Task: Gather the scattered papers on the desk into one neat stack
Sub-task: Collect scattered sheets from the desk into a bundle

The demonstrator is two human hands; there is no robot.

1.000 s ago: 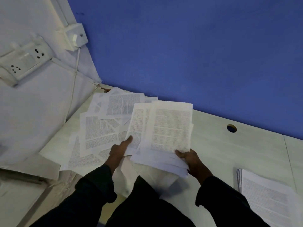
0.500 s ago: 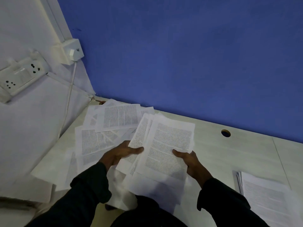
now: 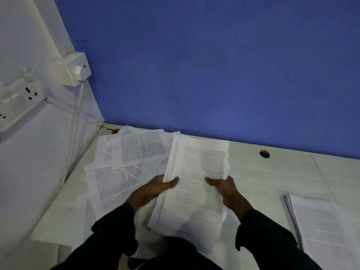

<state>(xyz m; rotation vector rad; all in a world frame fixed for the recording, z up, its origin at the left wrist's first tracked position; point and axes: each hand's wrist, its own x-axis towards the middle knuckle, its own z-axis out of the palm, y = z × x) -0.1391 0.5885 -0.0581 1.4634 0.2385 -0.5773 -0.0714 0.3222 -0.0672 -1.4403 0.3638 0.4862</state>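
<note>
Holding a gathered sheaf of papers [image 3: 196, 184] between both hands, the person has the left hand [image 3: 153, 190] gripping its left long edge, thumb laid over the top sheet, and the right hand [image 3: 226, 189] gripping the right long edge likewise; both are clamped on the sheaf, one on each side. Long axis of the sheaf runs away from the body toward the blue wall [image 3: 214, 65], tipped slightly to the right at the far end; lower edges are uneven, so not yet squared. Loose sheets [image 3: 124, 168] not yet collected lie overlapped on the bench [image 3: 272, 176] to the left and beyond the sheaf, in the corner by the white side panel [image 3: 39, 152], just beside the left hand and well apart from the right. Judgement: left hand is the nearer one for the next pick-up, with the right keeping the sheaf. A separate stack [image 3: 321, 227] sits on the bench at the right, near the right sleeve, long axis roughly parallel to the sheaf. Judgement: one stack requires joining these, so the sheaf must eventually travel rightward, or that stack leftward. Cable hole [image 3: 264, 154] in the bench lies beyond the right hand.
</note>
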